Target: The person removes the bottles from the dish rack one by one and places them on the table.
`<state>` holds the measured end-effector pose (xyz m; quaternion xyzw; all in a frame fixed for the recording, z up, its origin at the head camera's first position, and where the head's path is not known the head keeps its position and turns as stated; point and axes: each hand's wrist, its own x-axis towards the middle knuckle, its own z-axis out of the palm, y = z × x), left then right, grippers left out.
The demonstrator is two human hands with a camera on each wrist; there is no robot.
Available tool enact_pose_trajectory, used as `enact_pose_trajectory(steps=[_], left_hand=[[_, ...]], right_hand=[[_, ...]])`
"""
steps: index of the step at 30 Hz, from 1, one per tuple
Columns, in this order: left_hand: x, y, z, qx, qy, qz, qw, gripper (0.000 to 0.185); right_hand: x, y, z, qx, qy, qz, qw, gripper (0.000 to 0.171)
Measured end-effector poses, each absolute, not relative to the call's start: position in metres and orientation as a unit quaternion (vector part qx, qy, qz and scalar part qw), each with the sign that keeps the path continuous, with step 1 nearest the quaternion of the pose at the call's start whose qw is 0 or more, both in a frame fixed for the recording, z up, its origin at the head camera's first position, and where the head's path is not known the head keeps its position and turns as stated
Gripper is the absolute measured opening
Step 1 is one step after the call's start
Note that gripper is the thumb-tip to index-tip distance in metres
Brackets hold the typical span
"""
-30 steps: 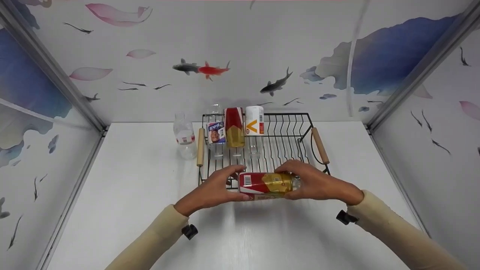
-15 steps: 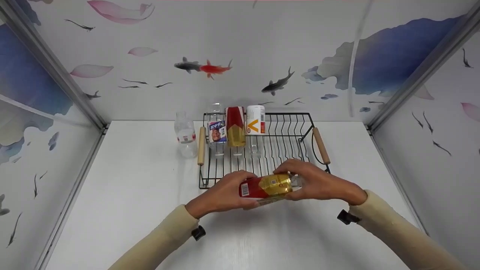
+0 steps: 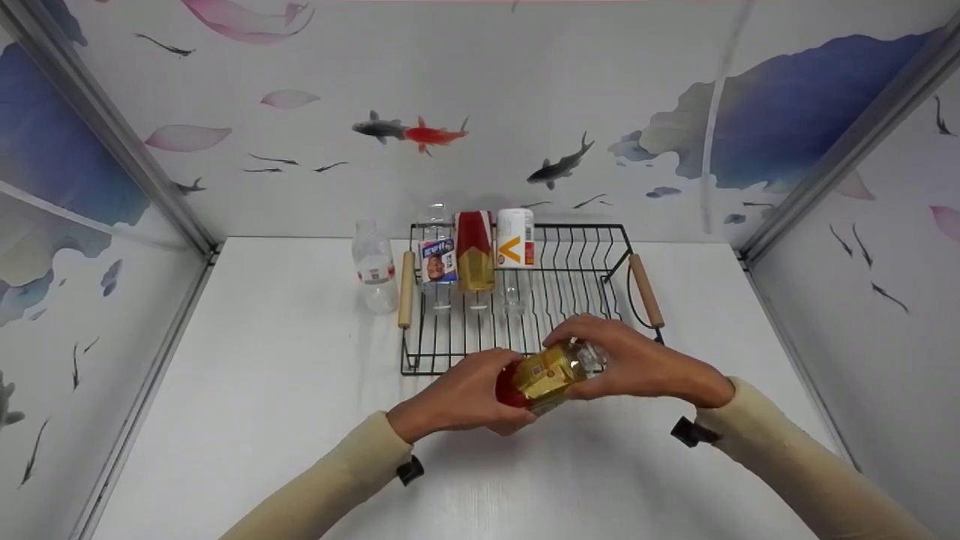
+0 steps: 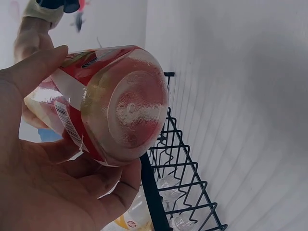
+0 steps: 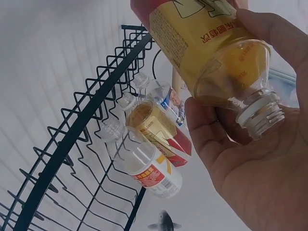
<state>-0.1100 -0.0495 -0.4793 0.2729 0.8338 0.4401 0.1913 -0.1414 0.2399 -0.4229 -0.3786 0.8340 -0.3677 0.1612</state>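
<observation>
Both hands hold one capless plastic bottle (image 3: 546, 373) with a red and gold label, slanted in front of the dish rack's near edge. My left hand (image 3: 466, 394) grips the red base end, thumb on one side and fingers curled beneath. In the left wrist view the round clear bottle base (image 4: 132, 108) faces the camera. My right hand (image 3: 637, 366) holds the neck end between thumb and fingers. The bare threaded neck (image 5: 262, 115) shows in the right wrist view, pointing toward the palm.
The black wire dish rack (image 3: 577, 225) has wooden handles (image 3: 646, 291). Three bottles lie in its left part: one with a blue and white label (image 3: 439, 260), a red and gold one (image 3: 474, 251), a white-labelled one (image 3: 515, 238). Another clear bottle (image 3: 375, 266) is left of the rack.
The held bottle has turned from nearly level to slanted, its base end swinging toward me. My left hand has moved right and nearer, while my right hand stays almost in place.
</observation>
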Motion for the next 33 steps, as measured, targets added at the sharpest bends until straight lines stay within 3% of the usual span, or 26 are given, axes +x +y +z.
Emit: enact_pose_trajectory(steps=[13,33], left_hand=[[-0.104,-0.053,-0.483,0.262,0.807,0.492,0.196,0.066],[-0.094,-0.074,-0.487,0.196,0.804,0.543,0.142,0.075]], right_hand=[[-0.145,0.238,-0.418,-0.352,0.82,-0.418,0.167,0.063],[-0.152,0.239,-0.424,-0.346,0.818,-0.432,0.154,0.067]])
